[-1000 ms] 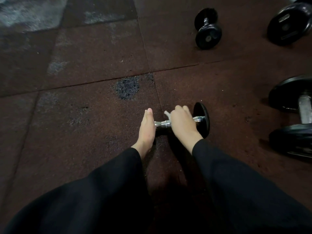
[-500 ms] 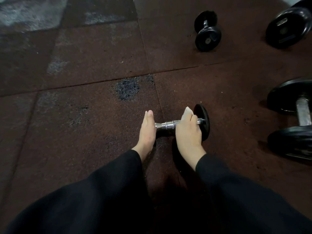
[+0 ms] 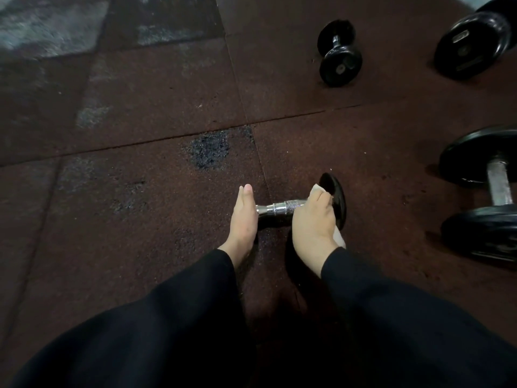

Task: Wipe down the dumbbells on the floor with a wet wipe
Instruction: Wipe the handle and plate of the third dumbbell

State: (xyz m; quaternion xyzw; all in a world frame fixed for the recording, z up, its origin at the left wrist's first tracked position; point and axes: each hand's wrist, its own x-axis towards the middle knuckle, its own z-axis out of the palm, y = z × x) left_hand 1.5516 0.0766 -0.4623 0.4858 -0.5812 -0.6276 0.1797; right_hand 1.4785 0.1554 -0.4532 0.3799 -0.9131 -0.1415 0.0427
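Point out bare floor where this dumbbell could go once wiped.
Free: mat left of the left hand, and between the held dumbbell and small dumbbell. Crowded: right edge, by the large dumbbell and weight plate.

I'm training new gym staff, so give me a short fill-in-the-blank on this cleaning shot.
1. The right hand holds a white ____ on the dumbbell.
2. The left hand rests ____ against that dumbbell's end.
3. The handle being wiped is shiny ____.

Missing words: wipe; flat; metal
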